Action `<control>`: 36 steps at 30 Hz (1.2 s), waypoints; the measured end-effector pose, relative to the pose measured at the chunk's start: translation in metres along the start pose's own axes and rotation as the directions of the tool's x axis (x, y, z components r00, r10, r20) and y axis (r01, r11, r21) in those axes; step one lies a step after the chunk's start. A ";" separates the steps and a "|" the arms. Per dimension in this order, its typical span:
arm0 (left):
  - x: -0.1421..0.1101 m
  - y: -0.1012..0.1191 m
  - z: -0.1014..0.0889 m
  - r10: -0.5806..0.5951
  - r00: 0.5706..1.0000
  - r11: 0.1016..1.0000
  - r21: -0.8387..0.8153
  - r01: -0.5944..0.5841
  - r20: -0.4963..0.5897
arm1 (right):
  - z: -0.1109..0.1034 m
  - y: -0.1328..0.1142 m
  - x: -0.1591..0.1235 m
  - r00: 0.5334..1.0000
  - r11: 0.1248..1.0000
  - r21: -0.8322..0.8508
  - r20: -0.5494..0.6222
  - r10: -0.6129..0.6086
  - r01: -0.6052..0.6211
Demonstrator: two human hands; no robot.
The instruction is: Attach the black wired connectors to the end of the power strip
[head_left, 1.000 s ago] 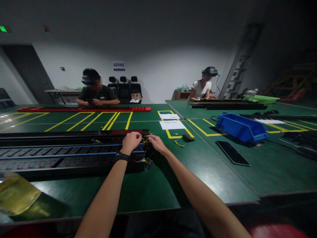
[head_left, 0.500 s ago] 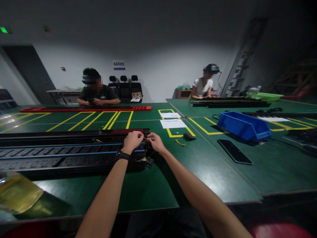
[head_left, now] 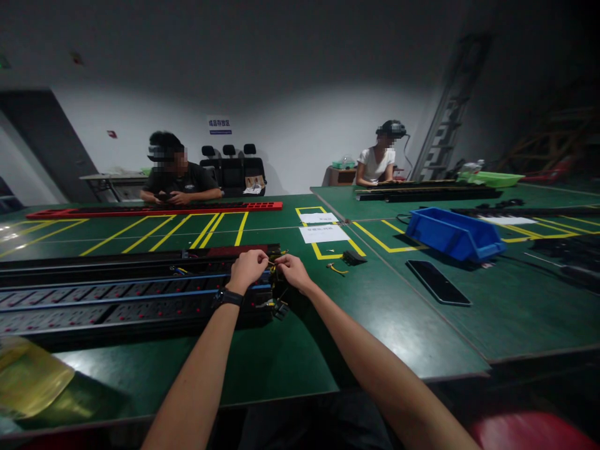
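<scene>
Long black power strips (head_left: 154, 305) with rows of sockets, red dots and blue edges lie side by side at the left. At their right end, my left hand (head_left: 248, 269), with a black band on the wrist, is closed in a pinch on a thin yellowish wire (head_left: 271, 264). My right hand (head_left: 294, 273) pinches at the same wire from the other side, fingertips almost touching the left ones. The exact grip is too small to make out. Just below the hands, a small dark connector (head_left: 280, 309) hangs from the near strip's end.
A blue bin (head_left: 454, 234) and a dark phone (head_left: 437, 282) lie to the right. Paper sheets (head_left: 323, 234), a short yellow wire (head_left: 336, 269) and a black part (head_left: 354, 257) are ahead. A yellowish container (head_left: 32, 378) stands front left. Two people sit across the table.
The view has shifted slightly to the right. Both hands stay pinched together at the strip's end, with only small finger movement.
</scene>
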State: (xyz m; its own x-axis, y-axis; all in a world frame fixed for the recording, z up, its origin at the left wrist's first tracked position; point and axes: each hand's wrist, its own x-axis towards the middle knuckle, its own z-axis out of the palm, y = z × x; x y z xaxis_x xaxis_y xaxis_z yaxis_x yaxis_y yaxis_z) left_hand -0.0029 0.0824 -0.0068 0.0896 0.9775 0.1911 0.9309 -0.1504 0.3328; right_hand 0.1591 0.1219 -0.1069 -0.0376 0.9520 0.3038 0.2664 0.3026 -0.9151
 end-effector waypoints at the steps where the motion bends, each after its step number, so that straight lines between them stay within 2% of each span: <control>1: -0.001 0.000 0.000 -0.007 1.000 1.000 0.012 0.007 -0.009 | 0.000 0.000 0.000 1.000 1.000 0.001 0.002 0.005 -0.005; 5: -0.001 0.000 0.002 -0.008 0.999 0.999 0.050 0.010 -0.036 | -0.001 -0.003 -0.001 1.000 1.000 0.001 0.014 0.024 -0.024; 9: 0.001 0.000 0.003 0.016 1.000 0.999 0.050 -0.015 -0.017 | -0.002 -0.005 -0.003 1.000 0.999 -0.040 -0.013 0.012 -0.012; 20: -0.005 0.008 -0.004 -0.021 0.999 0.988 0.155 0.025 -0.026 | -0.003 -0.013 -0.007 1.000 0.995 -0.099 -0.013 -0.013 0.012; 28: 0.000 0.006 -0.002 0.001 1.000 0.990 0.141 0.000 -0.008 | -0.003 -0.016 -0.008 0.999 0.995 -0.104 -0.048 -0.002 -0.003; 36: 0.003 0.002 0.001 0.072 0.996 0.990 0.118 -0.077 0.048 | -0.006 -0.018 -0.008 0.997 0.993 -0.109 -0.057 -0.047 0.041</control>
State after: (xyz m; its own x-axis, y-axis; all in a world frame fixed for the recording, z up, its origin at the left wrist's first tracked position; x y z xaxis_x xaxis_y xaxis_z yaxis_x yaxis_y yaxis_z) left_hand -0.0005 0.0848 -0.0067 0.1728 0.9702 0.1700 0.9565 -0.2065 0.2063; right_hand 0.1601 0.1084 -0.0914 0.0043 0.9324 0.3614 0.3684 0.3345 -0.8674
